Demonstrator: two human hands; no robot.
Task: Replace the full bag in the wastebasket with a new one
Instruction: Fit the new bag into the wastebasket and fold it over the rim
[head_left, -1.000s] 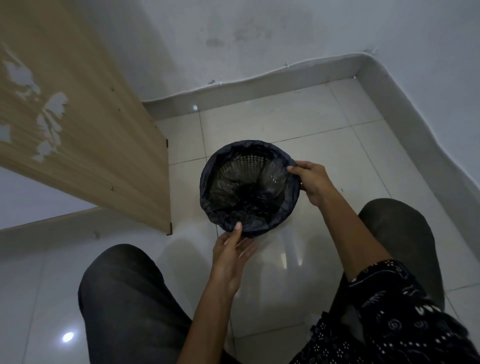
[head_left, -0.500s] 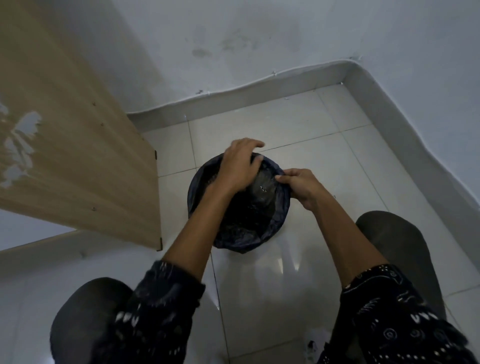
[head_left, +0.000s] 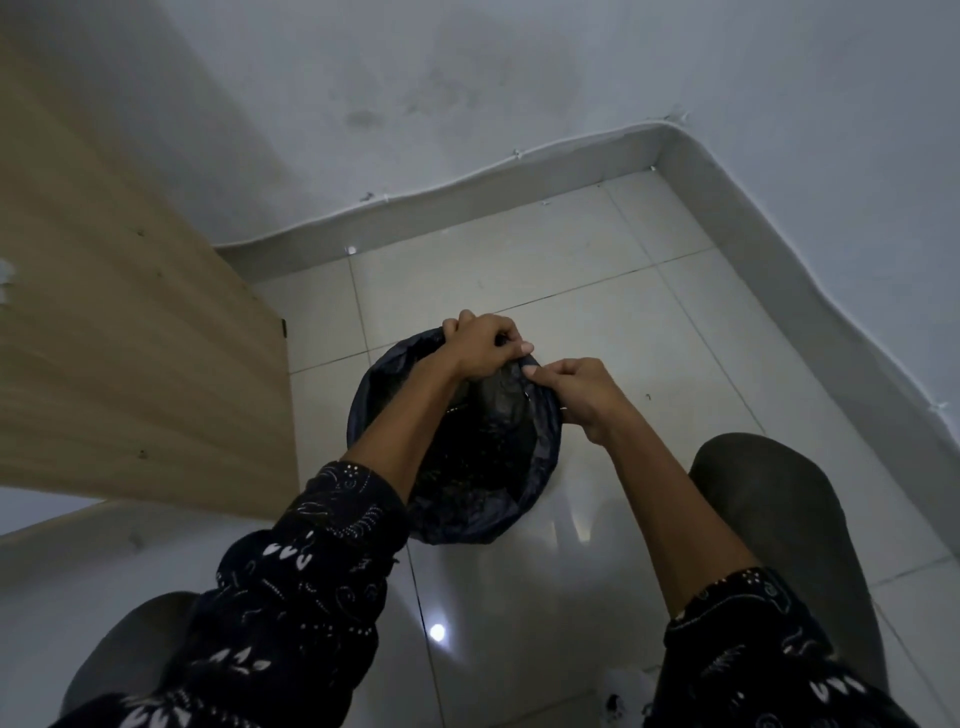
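A small round wastebasket stands on the tiled floor between my knees, lined with a black plastic bag (head_left: 467, 499) whose edge is folded over the rim. My left hand (head_left: 480, 343) reaches across the opening and pinches the bag's edge at the far rim. Just to its right, my right hand (head_left: 576, 397) pinches the same edge on the right side of the rim, thumb close to the left hand's fingers. My forearms hide much of the basket's inside, which looks dark.
A wooden furniture panel (head_left: 130, 364) stands close on the left. White walls with a grey skirting (head_left: 467, 208) close off the corner behind and to the right. My knees (head_left: 779, 525) flank the basket. Something small, white and crumpled (head_left: 623, 691) lies on the floor near my right sleeve.
My left hand left the near rim, crossed over the opening and gripped the bag at the far rim. My right hand stayed on the right rim, and the view tilted and moved closer.
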